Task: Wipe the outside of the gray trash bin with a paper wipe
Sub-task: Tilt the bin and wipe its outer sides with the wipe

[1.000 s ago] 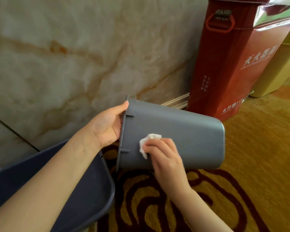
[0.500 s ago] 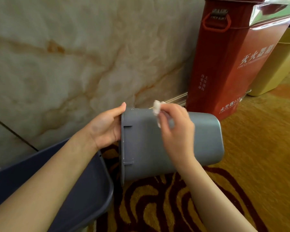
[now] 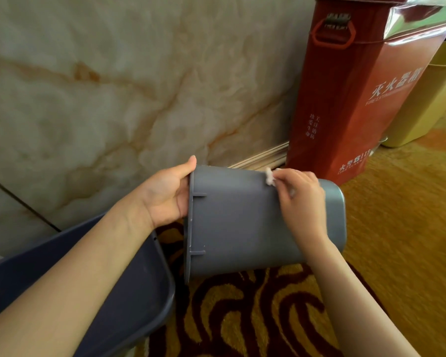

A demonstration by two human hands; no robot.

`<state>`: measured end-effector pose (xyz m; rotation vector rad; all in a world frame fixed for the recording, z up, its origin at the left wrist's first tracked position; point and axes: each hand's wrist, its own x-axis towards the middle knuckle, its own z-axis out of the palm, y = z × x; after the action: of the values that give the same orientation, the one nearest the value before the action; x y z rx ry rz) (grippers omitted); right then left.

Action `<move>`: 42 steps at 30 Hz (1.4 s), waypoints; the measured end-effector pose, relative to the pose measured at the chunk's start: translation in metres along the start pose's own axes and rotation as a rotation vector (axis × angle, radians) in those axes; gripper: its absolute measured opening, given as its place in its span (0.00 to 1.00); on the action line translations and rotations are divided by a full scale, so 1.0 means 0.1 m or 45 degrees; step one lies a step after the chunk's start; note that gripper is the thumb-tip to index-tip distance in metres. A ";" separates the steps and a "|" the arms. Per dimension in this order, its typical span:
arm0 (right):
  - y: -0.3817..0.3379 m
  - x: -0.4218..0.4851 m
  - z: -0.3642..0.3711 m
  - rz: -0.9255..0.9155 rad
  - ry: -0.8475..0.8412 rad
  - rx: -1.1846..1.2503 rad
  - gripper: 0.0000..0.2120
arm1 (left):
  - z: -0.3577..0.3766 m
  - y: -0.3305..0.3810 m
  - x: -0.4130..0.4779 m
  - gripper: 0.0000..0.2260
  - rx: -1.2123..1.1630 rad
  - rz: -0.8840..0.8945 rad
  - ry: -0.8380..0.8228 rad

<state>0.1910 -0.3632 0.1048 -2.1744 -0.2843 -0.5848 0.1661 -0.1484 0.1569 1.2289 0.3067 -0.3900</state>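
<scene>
You are in the middle of the wiping step. Your left hand (image 3: 169, 195) holds the gray trash bin (image 3: 242, 220) at its rim, thumb on the upper edge and the palm against the opening; the other fingers are hidden, probably inside, so I cannot tell how they are placed. Your right hand (image 3: 300, 199) lies over the upper far part of the side wall, fingers pressed together around the paper wipe (image 3: 269, 176), which shows only as a small white crumpled piece at the top edge of the bin.

The bin is in the air, above the patterned carpet (image 3: 242, 310), near the marble wall (image 3: 113, 86) and in front of the red fire extinguisher box (image 3: 345, 99). It lies on its side. The long axis runs about left to right, with the opening toward your left hand and the closed bottom toward the right, slightly tilted down.

The broad side facing you is free now. I judge the next move should draw the wipe down across this side with steady pressure, while the left hand keeps the rim firm. After this you will probably need to turn the bin to reach the underside and the bottom, which are not visible here.
</scene>
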 end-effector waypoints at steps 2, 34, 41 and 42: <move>-0.04 -0.20 -0.05 -0.057 0.172 -0.002 0.06 | 0.01 0.02 0.00 0.22 -0.003 -0.008 -0.005; -0.01 -0.46 0.05 -0.259 0.227 0.068 0.08 | 0.03 0.00 -0.03 0.23 -0.042 -0.080 0.022; -0.77 -0.18 0.29 -0.482 -0.103 0.241 0.10 | 0.06 -0.05 -0.10 0.31 -0.098 -0.083 -0.122; -0.78 -0.18 0.29 -0.481 -0.170 0.235 0.10 | 0.06 -0.06 -0.11 0.32 -0.090 -0.091 -0.127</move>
<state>0.1540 -0.2920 0.1336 -1.9941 -0.8014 -0.5942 0.1535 -0.1546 0.1584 1.1273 0.2774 -0.4967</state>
